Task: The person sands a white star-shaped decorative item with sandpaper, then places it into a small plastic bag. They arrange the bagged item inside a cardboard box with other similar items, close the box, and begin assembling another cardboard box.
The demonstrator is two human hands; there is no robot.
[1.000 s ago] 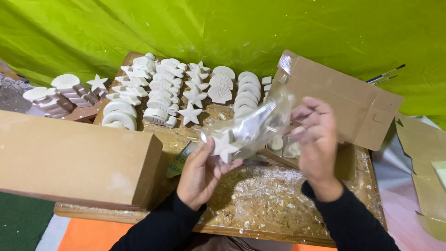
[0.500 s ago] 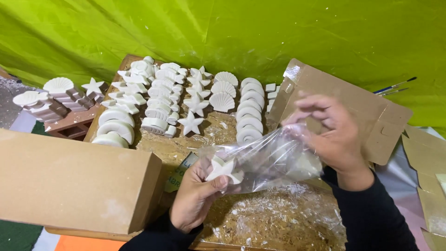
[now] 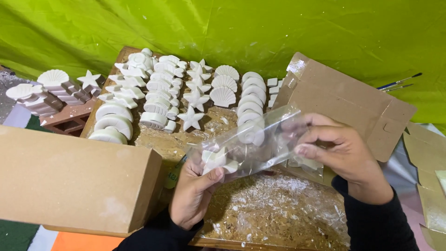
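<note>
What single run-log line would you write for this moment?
left hand: grips white star piece inside clear plastic bag | right hand: pinches bag's other end | behind: rows of white cast shapes on board

Wooden board (image 3: 278, 209) serves as work surface, dusted with white crumbs and powder. Directly on it, far half: rows of white plaster casts (image 3: 162, 93) — stars (image 3: 191, 118), scallop shells (image 3: 223, 96), arch-shaped pieces (image 3: 114, 123), rounded discs (image 3: 251, 100) stacked on edge. Brown cardboard box (image 3: 69, 179) rests on near left corner, overhanging edge. Opened cardboard flap (image 3: 348, 104) lies at right side.
</note>
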